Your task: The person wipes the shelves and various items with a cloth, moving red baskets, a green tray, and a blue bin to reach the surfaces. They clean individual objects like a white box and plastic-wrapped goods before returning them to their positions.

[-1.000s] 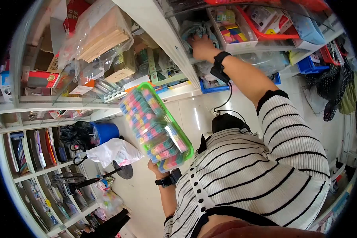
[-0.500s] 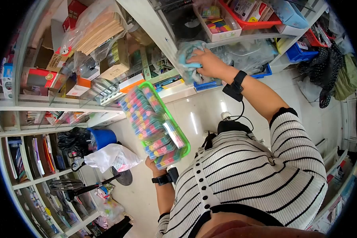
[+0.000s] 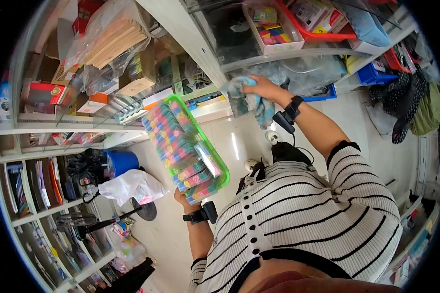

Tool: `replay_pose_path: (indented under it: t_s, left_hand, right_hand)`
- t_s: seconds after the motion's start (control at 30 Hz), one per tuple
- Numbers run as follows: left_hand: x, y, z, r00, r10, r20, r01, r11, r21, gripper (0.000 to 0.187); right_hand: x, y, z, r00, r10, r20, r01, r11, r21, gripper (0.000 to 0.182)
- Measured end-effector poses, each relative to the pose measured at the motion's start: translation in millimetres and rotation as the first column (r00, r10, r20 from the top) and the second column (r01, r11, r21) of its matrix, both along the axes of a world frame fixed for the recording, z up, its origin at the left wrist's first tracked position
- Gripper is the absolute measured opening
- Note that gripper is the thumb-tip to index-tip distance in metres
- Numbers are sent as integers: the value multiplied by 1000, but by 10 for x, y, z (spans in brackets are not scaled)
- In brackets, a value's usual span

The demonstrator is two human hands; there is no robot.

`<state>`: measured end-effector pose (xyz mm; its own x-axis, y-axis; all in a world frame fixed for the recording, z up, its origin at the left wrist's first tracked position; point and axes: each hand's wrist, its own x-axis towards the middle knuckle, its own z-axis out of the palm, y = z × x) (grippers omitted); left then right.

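Note:
My left hand point(image 3: 182, 199) grips the near end of a light green plastic basket point(image 3: 206, 140), its fingers partly hidden beneath it. Rows of small, colourful plastic-wrapped packs point(image 3: 167, 132) fill the basket, which is tilted and held above the floor. A blue-and-grey cloth point(image 3: 253, 106) hangs crumpled from my right hand point(image 3: 267, 89), whose fingers are closed on it. This hand is in front of the lower shelf, beside the white upright post.
Glass-fronted shelves hold a stack of brown paper envelopes point(image 3: 115, 44), a white box point(image 3: 280, 45) and a red tray point(image 3: 322, 35). A blue bucket point(image 3: 122, 162), white plastic bag point(image 3: 134, 188) and fan point(image 3: 78, 219) stand at left.
My right hand has drawn the cloth back from the lower shelf towards my body, and the cloth now hangs down more. My left hand still holds the basket, nearly unmoved.

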<state>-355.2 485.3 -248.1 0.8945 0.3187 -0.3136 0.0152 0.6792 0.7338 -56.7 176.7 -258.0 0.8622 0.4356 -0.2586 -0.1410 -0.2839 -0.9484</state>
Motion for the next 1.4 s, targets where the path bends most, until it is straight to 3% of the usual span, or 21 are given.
replay_pose_path:
  t_s: [0.03, 0.07, 0.13, 0.17, 0.3, 0.43, 0.5, 0.63, 0.7, 0.73, 0.8, 0.83, 0.87, 0.93, 0.97, 1.07, 1.1, 1.2, 1.27, 1.37, 1.4]
  left_hand:
    - [28, -34, 26, 1000, 15, -10, -16, 1000, -21, 70]
    - [40, -77, 48, 999, 35, -17, -35, 999, -17, 70]
    - [85, -168, 97, 999, 35, -6, -35, 994, -104, 71]
    - [98, -204, 114, 999, 47, -9, -48, 994, -99, 71]
    - [169, -348, 156, 992, 117, -35, -120, 986, -116, 71]
    - [279, -477, 251, 996, 64, 66, -59, 996, -63, 63]
    - [321, -515, 250, 995, 55, 87, -48, 996, -77, 63]
    - [371, -536, 199, 995, 65, 71, -65, 998, -2, 62]
    - [403, -553, 199, 996, 78, 52, -80, 996, 40, 62]
    - [421, -572, 226, 996, 65, 62, -65, 998, -1, 61]
    - [421, -587, 234, 996, 52, 75, -49, 998, -42, 60]
    - [414, -581, 220, 997, 65, 50, -63, 997, -37, 60]
    - [392, -557, 205, 997, 78, 26, -77, 996, -34, 60]
    - [338, -492, 132, 996, 80, -40, -77, 993, 84, 61]
    - [315, -468, 110, 990, 91, -107, -68, 977, 201, 63]
    - [299, -477, 93, 995, 92, -37, -92, 996, -12, 61]
    - [255, -456, 89, 990, 103, -96, -104, 995, -3, 60]
    - [163, -420, 17, 986, 128, -104, -129, 992, 1, 59]
    - [100, -414, 7, 991, 122, -63, -124, 992, -24, 57]
    - [109, -466, 105, 982, 163, -98, -163, 987, 8, 57]
    - [145, -511, 168, 980, 171, -100, -171, 985, 9, 57]
  right_hand:
    - [213, 28, -406, 991, -79, -111, 82, 996, 29, 84]
    - [256, 58, -421, 991, -59, -118, 63, 997, 32, 84]
    - [362, 152, -374, 905, -255, -342, 318, 937, 142, 88]
    - [355, 173, -277, 855, -233, -462, 385, 883, 267, 73]
    - [371, 246, -261, 825, -245, -510, 475, 790, 389, 46]
    - [414, 209, -178, 852, -225, -473, 415, 842, 346, 46]
    - [425, 151, -63, 914, -211, -346, 279, 947, 158, 44]
    - [364, -16, 338, 939, -38, -343, 113, 973, 203, 43]
    - [334, -105, 622, 1000, -5, 3, 4, 986, 166, 42]
    - [350, -94, 692, 1000, -4, 4, 3, 986, 165, 42]
    - [421, 13, 797, 866, -221, 449, 174, 974, 144, 46]
    - [459, 70, 835, 720, -208, 662, 223, 973, 64, 46]
    - [516, 176, 758, 717, -210, 664, 224, 972, 65, 46]
    - [736, 386, 341, 542, 170, 823, 373, 829, -417, 50]
    - [882, 391, 155, 476, 409, 779, 251, 785, -566, 52]
    - [1192, 628, 35, 536, 399, 744, 333, 710, -621, 47]
    - [1285, 672, 41, 510, 574, 641, 330, 557, -762, 45]
    - [1691, 642, 53, 460, 538, 706, 328, 636, -698, 40]
    - [1923, 649, 122, 502, 516, 694, 362, 603, -710, 35]
    - [2441, 769, 75, 656, 697, 291, 167, 241, -956, 34]
    - [2586, 797, 25, 662, 701, 266, 148, 225, -963, 34]
